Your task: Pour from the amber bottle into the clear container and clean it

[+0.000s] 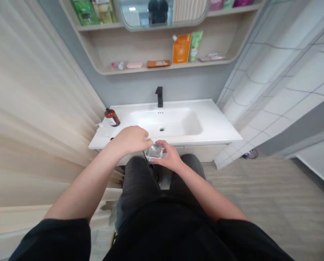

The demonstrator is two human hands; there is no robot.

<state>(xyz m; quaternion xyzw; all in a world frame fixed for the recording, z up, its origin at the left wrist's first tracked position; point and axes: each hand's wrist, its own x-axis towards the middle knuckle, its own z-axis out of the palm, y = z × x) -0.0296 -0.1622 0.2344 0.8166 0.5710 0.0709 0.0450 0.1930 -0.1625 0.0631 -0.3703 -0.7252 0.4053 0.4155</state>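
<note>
A small clear, square-looking container [154,151] is held in front of the sink's front edge, above my lap. My right hand [170,156] grips it from the right, with the thumb and fingers on opposite sides. My left hand [133,138] is closed at the container's upper left, fingertips pinched together by its rim. Whatever those fingertips hold is hidden. Behind my left hand, a brown bottle [113,118] with a white label stands on the counter. A small black item [112,139] shows beside my left wrist.
Beyond my hands lies a white sink basin [178,125] with a black faucet [159,96]. Above it, a wall shelf [135,70] carries an orange pouch [181,49] and a green tube [196,45] under a mirror [163,14]. A beige curtain [42,108] hangs at left.
</note>
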